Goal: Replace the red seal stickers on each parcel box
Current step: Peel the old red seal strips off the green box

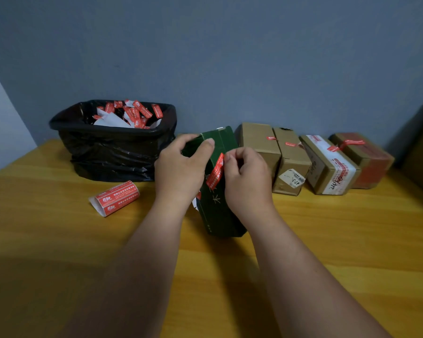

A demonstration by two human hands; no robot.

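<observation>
Yellow wooden table (pixel 59 240), grey-blue wall (pixel 230 57), left hand (pixel 178 167) gripping green box (pixel 220 211), right hand (pixel 247 176) fingers (pixel 230 156) pinching red sticker (pixel 216 174)

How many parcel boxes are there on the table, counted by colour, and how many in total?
Green box, held by the left hand while the right hand pinches its red sticker: 1
Brown cardboard boxes: 3
Reddish-brown box: 1
Total: 5
</observation>
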